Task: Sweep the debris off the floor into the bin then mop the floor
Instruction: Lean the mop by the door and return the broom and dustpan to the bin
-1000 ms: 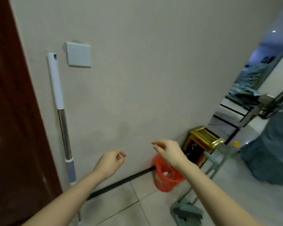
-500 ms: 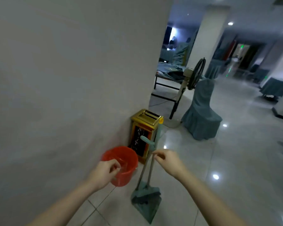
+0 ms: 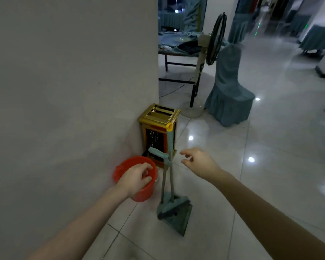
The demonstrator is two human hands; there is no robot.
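broom and dustpan stand together on the tiled floor, handles upright, just right of the red bucket and in front of the gold bin, all close to the wall on the left. no debris visible in this view.

left hand is near, overlapping the bucket in view. its fingers are loosely curled and grip nothing i can see. whether it touches the rim, cannot tell.

right hand is held out just right of the two handles, fingers relaxed and spread, grasping nothing, a small gap to the handles.

far right: a standing fan and a cloth-covered chair, well apart from the tools.

step judged: picking up the sweeping tools, task barely begun.

risks: the handles look free-standing, so a sideways bump from the right hand could topple the set onto the floor or against the bin. taking only one handle may drop the other. the left arm is close to the bucket and could knock it over. glossy tiles look slippery, so the dustpan may slide.
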